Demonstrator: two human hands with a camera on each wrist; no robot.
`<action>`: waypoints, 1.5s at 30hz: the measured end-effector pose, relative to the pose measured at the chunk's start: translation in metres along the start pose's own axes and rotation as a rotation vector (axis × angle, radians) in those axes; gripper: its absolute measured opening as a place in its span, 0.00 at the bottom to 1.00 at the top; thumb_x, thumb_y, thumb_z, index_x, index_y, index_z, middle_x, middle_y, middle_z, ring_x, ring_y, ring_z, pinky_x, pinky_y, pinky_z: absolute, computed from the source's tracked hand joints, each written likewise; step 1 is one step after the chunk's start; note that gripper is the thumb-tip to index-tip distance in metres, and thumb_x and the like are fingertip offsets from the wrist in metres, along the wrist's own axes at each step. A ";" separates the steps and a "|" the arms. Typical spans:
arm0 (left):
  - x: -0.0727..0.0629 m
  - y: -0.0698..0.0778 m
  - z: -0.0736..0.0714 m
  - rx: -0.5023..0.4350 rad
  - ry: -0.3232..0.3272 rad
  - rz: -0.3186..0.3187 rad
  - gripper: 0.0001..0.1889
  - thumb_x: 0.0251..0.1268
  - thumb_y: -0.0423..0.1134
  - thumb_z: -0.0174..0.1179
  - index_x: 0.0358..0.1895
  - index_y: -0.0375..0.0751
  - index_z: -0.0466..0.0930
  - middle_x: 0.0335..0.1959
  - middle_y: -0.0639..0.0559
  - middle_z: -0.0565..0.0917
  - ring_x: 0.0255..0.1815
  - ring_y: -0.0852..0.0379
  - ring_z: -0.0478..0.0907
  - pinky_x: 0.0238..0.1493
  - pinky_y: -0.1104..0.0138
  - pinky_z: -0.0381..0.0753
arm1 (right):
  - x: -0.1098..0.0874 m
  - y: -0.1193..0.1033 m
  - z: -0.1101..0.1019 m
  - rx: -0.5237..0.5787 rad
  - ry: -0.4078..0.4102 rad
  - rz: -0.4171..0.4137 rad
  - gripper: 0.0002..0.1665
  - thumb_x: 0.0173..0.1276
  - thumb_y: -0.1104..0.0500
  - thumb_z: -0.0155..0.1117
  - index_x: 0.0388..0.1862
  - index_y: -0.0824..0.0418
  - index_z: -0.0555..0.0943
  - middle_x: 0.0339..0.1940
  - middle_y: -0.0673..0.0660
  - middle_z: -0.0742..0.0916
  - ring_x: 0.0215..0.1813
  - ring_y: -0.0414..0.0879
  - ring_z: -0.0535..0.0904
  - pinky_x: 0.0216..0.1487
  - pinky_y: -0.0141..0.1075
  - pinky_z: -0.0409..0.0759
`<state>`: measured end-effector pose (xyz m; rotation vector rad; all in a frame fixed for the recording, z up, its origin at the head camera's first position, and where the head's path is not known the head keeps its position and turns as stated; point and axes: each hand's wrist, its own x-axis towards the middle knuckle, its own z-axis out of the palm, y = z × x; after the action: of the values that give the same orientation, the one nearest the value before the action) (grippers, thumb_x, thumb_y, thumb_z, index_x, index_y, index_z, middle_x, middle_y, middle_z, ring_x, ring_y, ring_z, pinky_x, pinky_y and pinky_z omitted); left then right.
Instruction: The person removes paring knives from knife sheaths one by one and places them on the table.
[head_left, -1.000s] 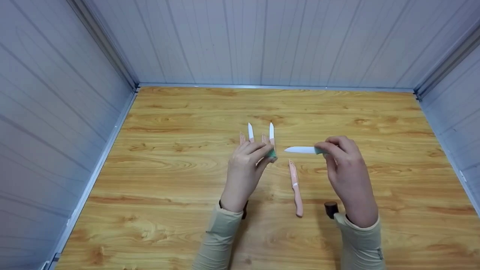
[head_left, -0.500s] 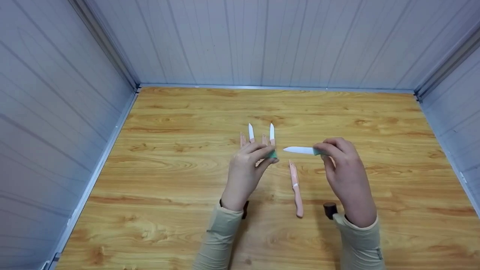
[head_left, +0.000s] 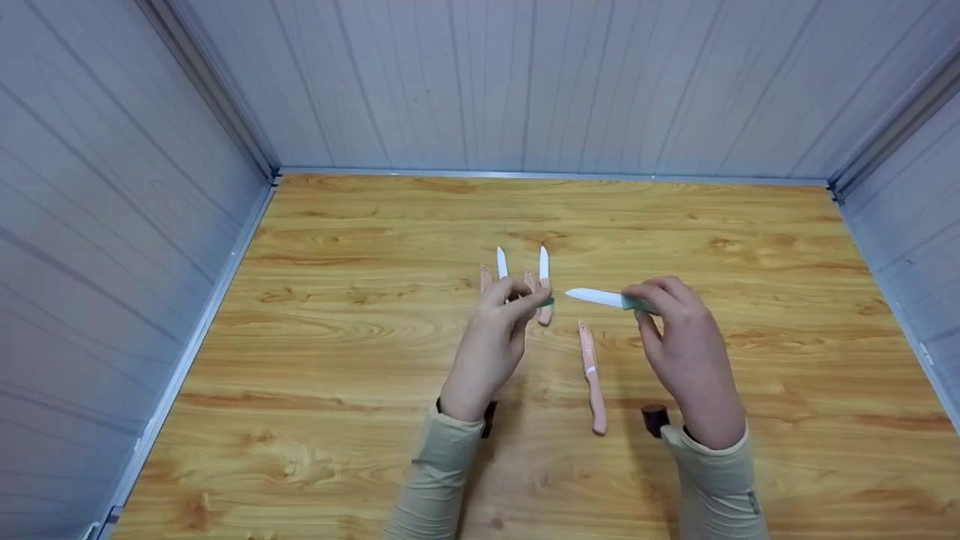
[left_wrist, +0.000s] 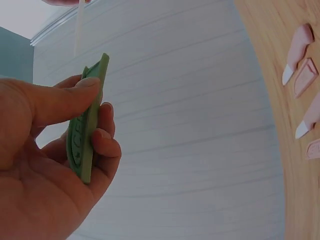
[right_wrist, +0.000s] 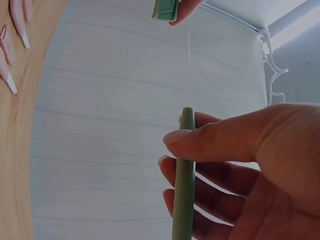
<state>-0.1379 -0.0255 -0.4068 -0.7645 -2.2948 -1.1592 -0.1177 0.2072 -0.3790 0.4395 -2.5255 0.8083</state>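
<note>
My left hand [head_left: 491,341] pinches a green knife sheath [left_wrist: 89,135] with raised lettering between thumb and fingers. In my right hand [head_left: 694,341] is a knife with a green handle [right_wrist: 185,200] and a white blade [head_left: 594,297], gripped by the handle. The blade points left at the sheath's mouth, with a small gap between tip and sheath. Both are held above the table. My left fingers hide most of the sheath in the head view. Seen edge-on in the right wrist view, the blade is a thin line.
Beyond my left hand lie two pink knives with bare white blades [head_left: 544,262] [head_left: 502,262], each beside a pink sheath [head_left: 529,280] [head_left: 486,279]. A sheathed pink knife [head_left: 592,382] lies between my forearms. Pale panel walls [head_left: 495,90] surround the wooden table [head_left: 315,315].
My right hand has shifted slightly left, and the blade now tilts with its tip farther up in the head view. My left hand has turned the sheath a little, uncovering a pink knife's handle.
</note>
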 end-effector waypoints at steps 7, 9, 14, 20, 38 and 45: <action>0.002 -0.001 0.001 -0.049 0.000 -0.056 0.06 0.59 0.29 0.65 0.38 0.39 0.79 0.34 0.52 0.81 0.37 0.61 0.77 0.40 0.71 0.77 | 0.001 0.000 0.004 0.029 -0.034 0.053 0.15 0.57 0.75 0.68 0.42 0.62 0.83 0.39 0.55 0.82 0.42 0.50 0.80 0.43 0.46 0.79; 0.002 -0.001 0.001 -0.068 0.008 -0.062 0.06 0.57 0.29 0.67 0.35 0.40 0.80 0.32 0.53 0.82 0.35 0.62 0.78 0.37 0.71 0.77 | 0.001 0.000 0.006 0.040 -0.053 0.063 0.16 0.57 0.75 0.68 0.42 0.62 0.83 0.39 0.54 0.82 0.42 0.50 0.80 0.43 0.46 0.80; 0.002 -0.001 0.000 -0.102 0.017 -0.072 0.05 0.55 0.30 0.69 0.34 0.42 0.85 0.32 0.56 0.83 0.35 0.63 0.78 0.36 0.71 0.77 | 0.002 0.002 0.009 0.086 -0.094 0.074 0.17 0.57 0.76 0.67 0.43 0.62 0.82 0.39 0.54 0.82 0.43 0.49 0.80 0.43 0.45 0.81; 0.000 0.001 -0.001 -0.189 -0.020 -0.143 0.05 0.57 0.33 0.68 0.37 0.43 0.88 0.37 0.58 0.83 0.40 0.64 0.78 0.40 0.70 0.78 | 0.003 0.005 0.012 0.148 -0.121 0.090 0.17 0.57 0.76 0.67 0.44 0.62 0.82 0.39 0.54 0.83 0.42 0.47 0.80 0.43 0.43 0.81; 0.002 -0.004 0.011 -0.472 -0.099 -0.280 0.15 0.56 0.26 0.66 0.47 0.34 0.75 0.35 0.49 0.82 0.38 0.59 0.82 0.38 0.68 0.82 | 0.005 0.009 0.016 0.242 -0.184 0.192 0.21 0.57 0.72 0.70 0.50 0.65 0.79 0.41 0.57 0.81 0.43 0.50 0.79 0.39 0.42 0.83; 0.001 -0.006 0.017 -0.523 -0.120 -0.340 0.20 0.57 0.22 0.63 0.49 0.38 0.68 0.35 0.50 0.84 0.37 0.59 0.82 0.36 0.68 0.83 | 0.006 0.011 0.019 0.241 -0.196 0.233 0.20 0.57 0.68 0.72 0.49 0.64 0.79 0.38 0.57 0.82 0.41 0.50 0.80 0.36 0.41 0.83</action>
<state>-0.1447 -0.0138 -0.4187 -0.6421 -2.2976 -1.9656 -0.1335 0.2034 -0.3949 0.3164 -2.7054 1.2200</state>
